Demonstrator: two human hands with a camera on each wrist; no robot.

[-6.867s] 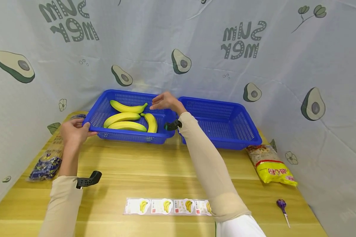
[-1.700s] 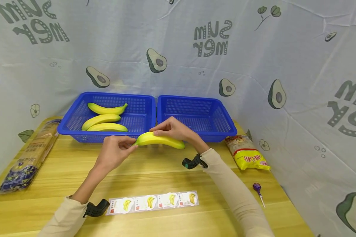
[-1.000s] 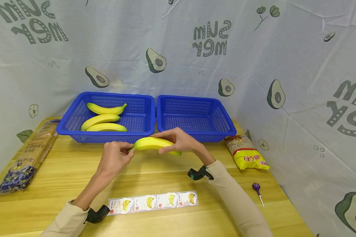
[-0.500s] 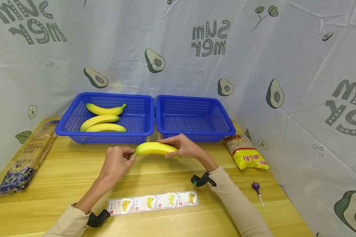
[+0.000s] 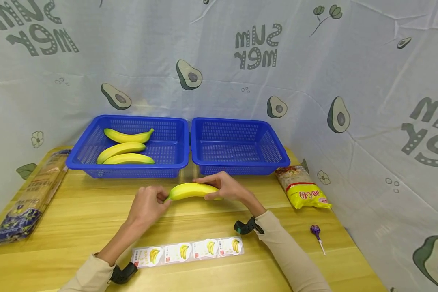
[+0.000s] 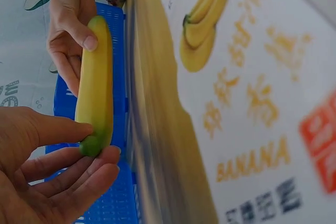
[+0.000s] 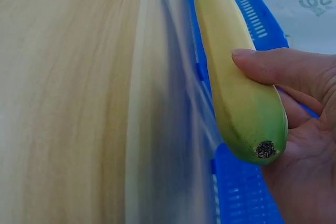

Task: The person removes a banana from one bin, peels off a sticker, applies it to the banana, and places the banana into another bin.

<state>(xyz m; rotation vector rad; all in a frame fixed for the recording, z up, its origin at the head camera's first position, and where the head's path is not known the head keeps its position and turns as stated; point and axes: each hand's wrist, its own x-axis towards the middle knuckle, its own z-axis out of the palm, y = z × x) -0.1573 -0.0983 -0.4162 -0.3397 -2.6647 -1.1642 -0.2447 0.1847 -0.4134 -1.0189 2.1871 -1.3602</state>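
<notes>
Currently, both hands on one yellow curved banana point(image 5: 192, 190) above the wooden tabletop point(image 5: 95, 211), left hand point(image 5: 147, 205) pinching its green stem tip, right hand point(image 5: 228, 187) gripping the far end, two blue plastic mesh baskets point(image 5: 237, 146) just beyond the hands, banana sticker strip point(image 5: 187, 251) nearer than the wrists.

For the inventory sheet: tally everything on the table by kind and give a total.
Bananas: 4, three in the left basket and one held between the left hand and right hand
Blue baskets: 2, the other being the right basket
Sticker strips: 1
Spaghetti packs: 1
Yellow-labelled noodle bags: 1
Lollipops: 1
Total: 10
</notes>
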